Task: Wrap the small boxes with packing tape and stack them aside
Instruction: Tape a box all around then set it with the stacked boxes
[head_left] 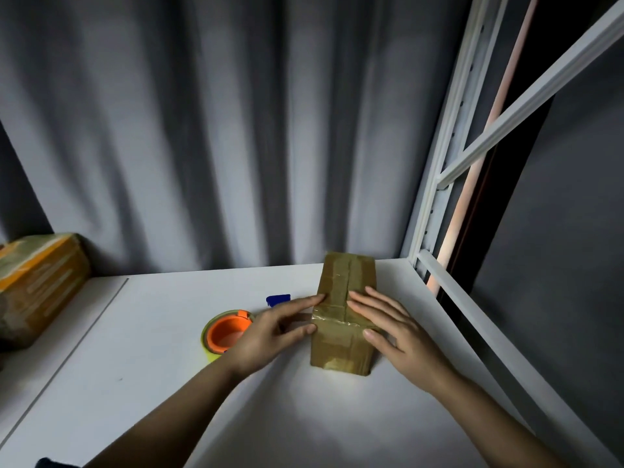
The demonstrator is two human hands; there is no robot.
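Observation:
A small brown box [347, 282] wrapped in shiny packing tape lies on the white table [169, 383], right of centre. My left hand [270, 329] presses its left side with straight fingers, the fingertips at the top edge. My right hand [395, 325] lies flat on the box's top and right side, fingers spread. A roll of tape [224, 334] with an orange core sits on the table just left of my left hand. Part of the roll is hidden behind that hand.
A small blue object [278, 298] lies behind my left hand. Larger taped parcels [37, 282] are stacked at the far left. A grey curtain [202, 130] hangs behind the table. A white metal frame [442, 197] borders the table's right edge.

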